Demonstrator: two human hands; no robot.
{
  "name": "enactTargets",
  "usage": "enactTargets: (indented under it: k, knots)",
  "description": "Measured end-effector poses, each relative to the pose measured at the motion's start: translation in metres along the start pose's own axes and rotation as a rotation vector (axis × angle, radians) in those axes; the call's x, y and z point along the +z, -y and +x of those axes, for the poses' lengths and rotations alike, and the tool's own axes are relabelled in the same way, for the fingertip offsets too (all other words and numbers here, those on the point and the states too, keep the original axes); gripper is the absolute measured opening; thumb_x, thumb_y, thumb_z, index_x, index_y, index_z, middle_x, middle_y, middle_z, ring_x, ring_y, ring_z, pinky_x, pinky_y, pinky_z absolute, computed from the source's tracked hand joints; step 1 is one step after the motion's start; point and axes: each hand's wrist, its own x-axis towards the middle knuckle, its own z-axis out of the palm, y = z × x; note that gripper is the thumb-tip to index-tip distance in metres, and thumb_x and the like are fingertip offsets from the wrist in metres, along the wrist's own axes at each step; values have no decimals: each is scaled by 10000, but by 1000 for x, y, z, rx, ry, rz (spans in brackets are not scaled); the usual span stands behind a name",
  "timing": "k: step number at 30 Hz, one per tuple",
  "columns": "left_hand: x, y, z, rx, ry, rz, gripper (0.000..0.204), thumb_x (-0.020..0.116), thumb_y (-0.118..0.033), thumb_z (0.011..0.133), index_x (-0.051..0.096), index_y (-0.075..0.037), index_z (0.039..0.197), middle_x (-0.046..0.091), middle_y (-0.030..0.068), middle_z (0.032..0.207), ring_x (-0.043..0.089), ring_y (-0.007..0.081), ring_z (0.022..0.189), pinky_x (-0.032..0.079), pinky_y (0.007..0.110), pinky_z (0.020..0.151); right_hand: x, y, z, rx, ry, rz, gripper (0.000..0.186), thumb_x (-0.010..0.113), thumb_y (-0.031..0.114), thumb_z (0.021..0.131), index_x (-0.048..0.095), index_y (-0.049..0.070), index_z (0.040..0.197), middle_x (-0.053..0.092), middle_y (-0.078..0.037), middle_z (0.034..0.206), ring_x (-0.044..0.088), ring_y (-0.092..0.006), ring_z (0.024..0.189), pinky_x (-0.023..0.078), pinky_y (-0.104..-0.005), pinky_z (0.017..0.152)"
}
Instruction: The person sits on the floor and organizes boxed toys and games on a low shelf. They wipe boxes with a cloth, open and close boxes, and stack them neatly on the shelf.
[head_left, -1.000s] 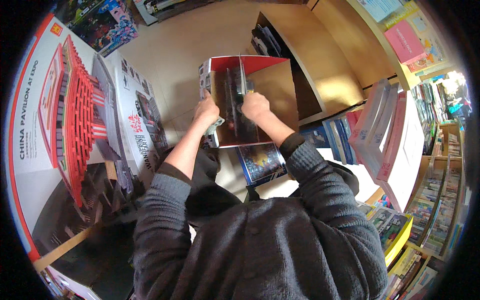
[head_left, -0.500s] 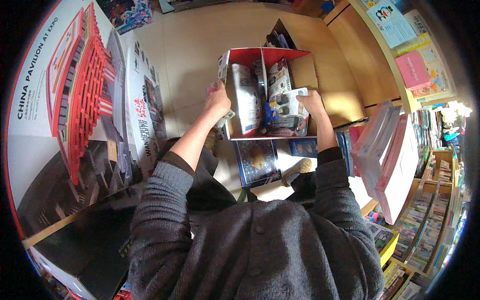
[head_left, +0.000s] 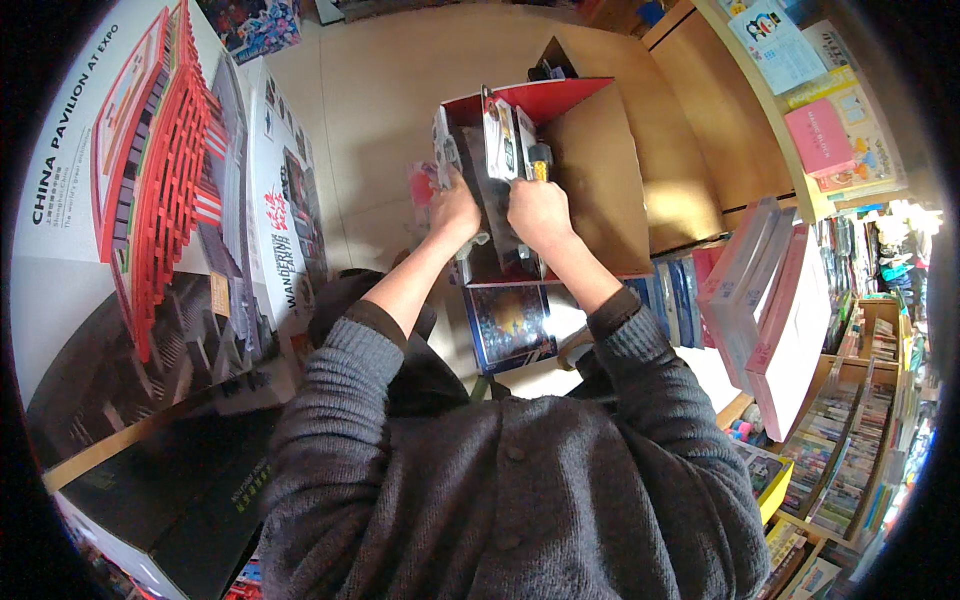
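Your open box (head_left: 628, 180), brown cardboard with a red inner far wall, lies in front of you above the floor (head_left: 365, 120); a dark blue box (head_left: 510, 325) shows beyond its near edge. Upright packs (head_left: 499, 140), flat and partly clear, stand in its left half, their tops tilted and rising near the far edge; brown cardboard shows in the right half. Your right hand (head_left: 540, 212) is closed, fingers curled about the near part of these packs, with a black-and-yellow piece (head_left: 541, 165) just beyond the knuckles. Your left hand (head_left: 456, 212) is half closed at the box's left edge, thumb side uppermost; you cannot tell whether it grips the wall or a pack. A pale crumpled cloth (head_left: 479, 239) shows just beside its wrist. To your left stands a large box picturing a red building (head_left: 160, 170); to your right, pale boxes (head_left: 780, 330) lean near the shelves (head_left: 850, 440).
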Motion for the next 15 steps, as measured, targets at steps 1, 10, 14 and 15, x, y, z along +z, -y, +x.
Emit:
enactTargets:
  k: [1,10,14,15]
  knots:
    - [5,7,8,-9,-15,-9,755,504,-100,759,63,25,1359,527,292,1085,553,353,998,443,405,841,-6,-4,-2,8,-11,-1,93,542,102,693,595,42,644,599,-167,615,616,-318,603,502,-408,590]
    - [0,58,18,-190,292,-1378,102,521,-63,731,517,-19,640,513,79,543,524,213,434,418,340,386,-41,-23,-26,-87,-70,42,129,532,175,790,547,47,783,585,-130,638,606,-299,622,487,-406,564]
    - [-15,43,2,-25,318,-1373,155,619,-63,646,507,-33,750,512,55,588,529,176,472,433,300,410,-42,-43,-22,-21,-197,177,246,483,282,852,590,61,842,609,-160,806,602,-334,739,492,-435,636]
    - [-16,40,-1,-17,322,-1379,202,623,-62,643,502,-29,801,520,63,613,539,181,494,446,302,423,-43,-53,-22,97,-226,201,293,543,324,814,574,48,905,587,-156,858,593,-335,780,486,-444,658]
